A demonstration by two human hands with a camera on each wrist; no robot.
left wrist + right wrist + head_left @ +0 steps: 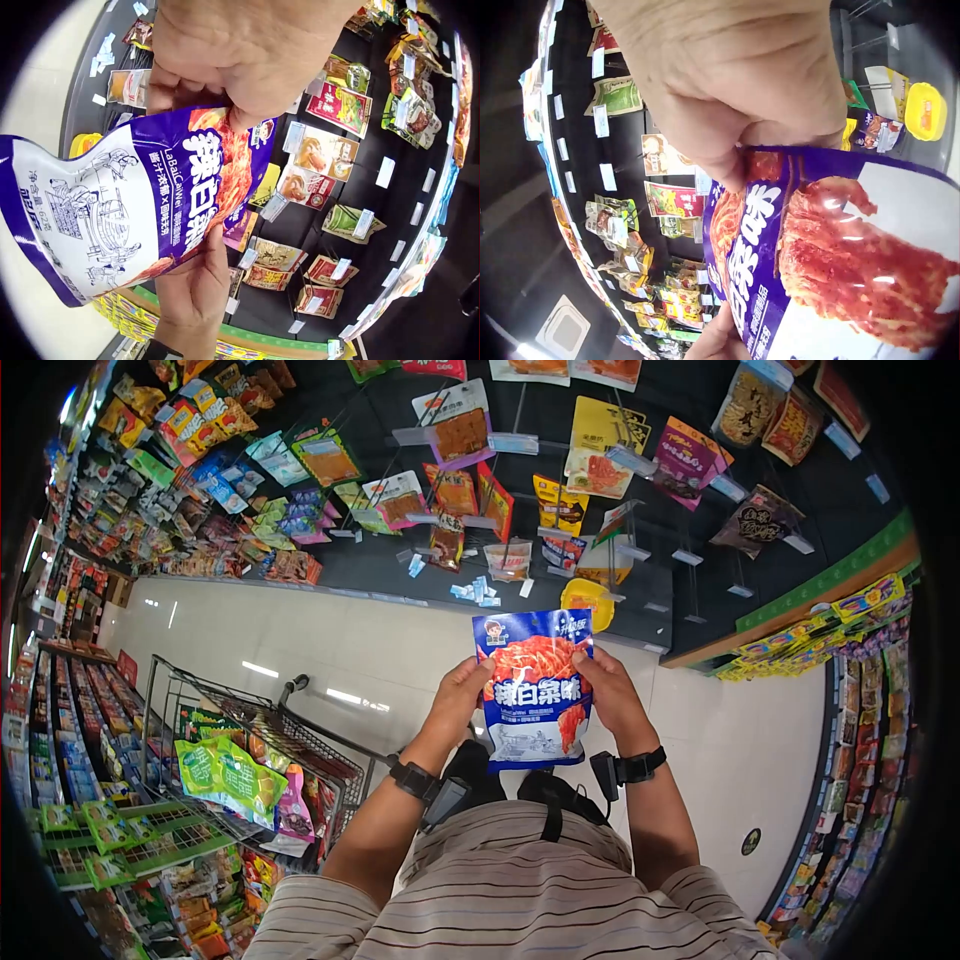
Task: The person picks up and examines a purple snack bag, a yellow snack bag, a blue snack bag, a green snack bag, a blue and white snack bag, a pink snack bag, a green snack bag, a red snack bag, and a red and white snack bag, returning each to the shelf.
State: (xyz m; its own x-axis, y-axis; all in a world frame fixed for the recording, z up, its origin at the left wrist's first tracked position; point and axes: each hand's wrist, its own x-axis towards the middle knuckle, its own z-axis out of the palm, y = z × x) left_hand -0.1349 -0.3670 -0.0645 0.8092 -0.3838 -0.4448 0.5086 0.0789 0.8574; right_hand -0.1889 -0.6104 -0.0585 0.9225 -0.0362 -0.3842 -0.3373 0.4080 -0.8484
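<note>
A blue and white snack bag (535, 705) with a picture of red spicy cabbage is held upright in front of the body. My left hand (462, 688) pinches its left edge, thumb on the printed front. On the opposite edge my right hand (608, 690) grips in the same way, its fingers behind the bag. In the left wrist view the bag (97, 202) shows a line drawing on its lower white part. The right wrist view has the cabbage picture on the bag (855, 262) close up, with the right thumb pressing near the top.
Ahead, a dark rack (390, 420) carries hanging snack packets on hooks with price tags. A wire shopping cart (310, 735) stands at left, holding green bags (228, 775). A yellow tub (588, 603) sits on the bottom ledge. More stocked shelves (860, 760) line the right side.
</note>
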